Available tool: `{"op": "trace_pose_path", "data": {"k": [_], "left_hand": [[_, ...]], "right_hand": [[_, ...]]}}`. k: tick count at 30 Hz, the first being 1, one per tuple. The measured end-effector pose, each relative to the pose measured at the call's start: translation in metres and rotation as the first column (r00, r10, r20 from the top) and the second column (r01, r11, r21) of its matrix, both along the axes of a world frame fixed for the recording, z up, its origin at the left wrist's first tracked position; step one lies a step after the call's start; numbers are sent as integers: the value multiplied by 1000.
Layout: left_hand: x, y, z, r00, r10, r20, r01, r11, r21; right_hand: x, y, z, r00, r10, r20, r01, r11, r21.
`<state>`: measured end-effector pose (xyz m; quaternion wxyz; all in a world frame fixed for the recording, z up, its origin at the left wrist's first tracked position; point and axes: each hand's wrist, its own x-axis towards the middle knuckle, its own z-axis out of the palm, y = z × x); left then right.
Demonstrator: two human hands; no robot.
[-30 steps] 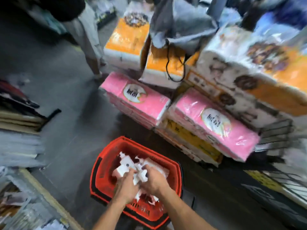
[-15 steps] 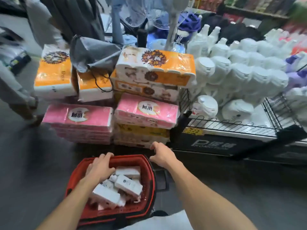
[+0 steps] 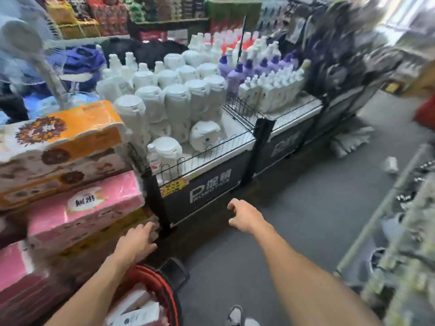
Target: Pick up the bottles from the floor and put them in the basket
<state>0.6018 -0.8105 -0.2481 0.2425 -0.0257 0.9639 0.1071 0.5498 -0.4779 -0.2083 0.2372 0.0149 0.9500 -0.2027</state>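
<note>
The red basket (image 3: pixel 164 288) sits on the floor at the bottom left, with white bottles (image 3: pixel 135 311) lying in it. My left hand (image 3: pixel 136 243) hovers just above the basket's far rim, fingers relaxed and holding nothing. My right hand (image 3: pixel 244 216) is stretched out over the grey floor in front of the display bin, fingers loosely curled and empty. A small white bottle (image 3: pixel 391 164) lies on the floor far to the right, near a shelf rack.
Stacked pink and orange tissue packs (image 3: pixel 77 208) fill the left. A black wire-railed promotion bin (image 3: pixel 211 189) full of white and purple bottles stands ahead. A metal shelf rack (image 3: pixel 386 212) lines the right. My shoe (image 3: pixel 235 315) is at the bottom.
The view has swung right and up, away from the basket. Both hands came out of the basket and let go of the bottles; my right hand now reaches out over the floor.
</note>
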Motion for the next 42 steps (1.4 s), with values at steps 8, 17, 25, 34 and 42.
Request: {"op": "trace_pose_path", "data": {"k": [8, 17, 25, 34, 42], "left_hand": [[-95, 192, 15, 924, -375, -76, 379, 924, 44], [-179, 332, 18, 799, -592, -102, 594, 804, -16], [-275, 423, 19, 697, -712, -79, 714, 700, -5], [-404, 517, 45, 583, -781, -223, 795, 605, -43], [-492, 577, 50, 575, -726, -376, 780, 626, -17]], "right_hand": [[9, 174, 1, 936, -351, -7, 351, 936, 2], [23, 333, 3, 801, -599, -8, 599, 800, 37], [-22, 403, 5, 686, -727, -20, 727, 687, -7], [-82, 456, 28, 556, -828, -72, 830, 558, -16], [-129, 495, 19, 505, -862, -54, 863, 505, 11]]}}
